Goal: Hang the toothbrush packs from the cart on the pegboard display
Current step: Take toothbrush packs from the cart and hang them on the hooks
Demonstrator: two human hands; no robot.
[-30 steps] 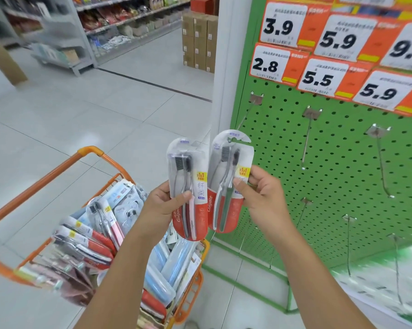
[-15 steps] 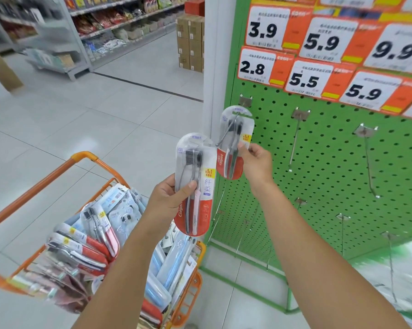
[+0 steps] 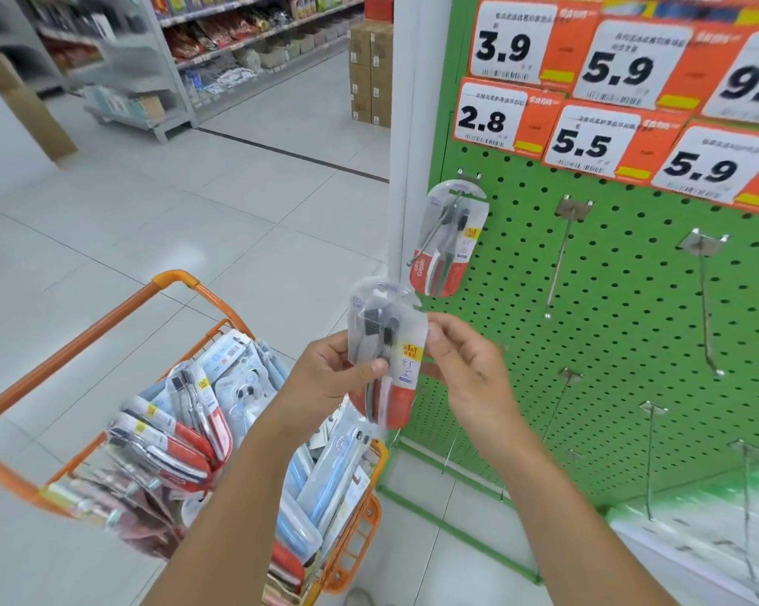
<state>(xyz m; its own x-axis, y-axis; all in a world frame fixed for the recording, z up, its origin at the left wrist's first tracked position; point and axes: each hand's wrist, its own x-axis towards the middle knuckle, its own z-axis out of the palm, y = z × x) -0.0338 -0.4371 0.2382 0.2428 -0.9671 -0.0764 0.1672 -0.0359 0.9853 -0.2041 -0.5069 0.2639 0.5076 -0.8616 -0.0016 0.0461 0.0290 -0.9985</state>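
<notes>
Presently, left hand (image 3: 325,378) grips a toothbrush pack (image 3: 386,356); right hand (image 3: 465,365) pinches its edge, ready for transfer to a peg (image 3: 559,260).

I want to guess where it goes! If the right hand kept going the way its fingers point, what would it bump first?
Probably the toothbrush pack that the left hand holds; the right hand fingers already sit at its edge.

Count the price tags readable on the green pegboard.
6. Top row: 3.9, 5.9, and a 9-point tag cut off by the frame edge. Lower row: 2.8, 5.5, 5.9. More may lie outside the view.
</notes>
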